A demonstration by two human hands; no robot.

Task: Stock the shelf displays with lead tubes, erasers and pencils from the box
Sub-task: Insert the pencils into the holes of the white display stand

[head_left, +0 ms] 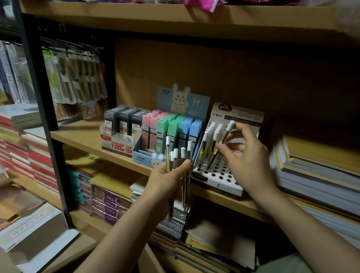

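Right hand [247,154] pinching one lead tube [220,147], long axis tilted, lower tip over holed display [216,176] at shelf [88,136] front edge; left hand [168,178] nearby, clamped round spare tubes [178,157], upright, left of display.

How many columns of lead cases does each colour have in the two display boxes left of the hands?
Black columns: 3
Pink columns: 2
Green columns: 2
Blue columns: 2
Total: 9
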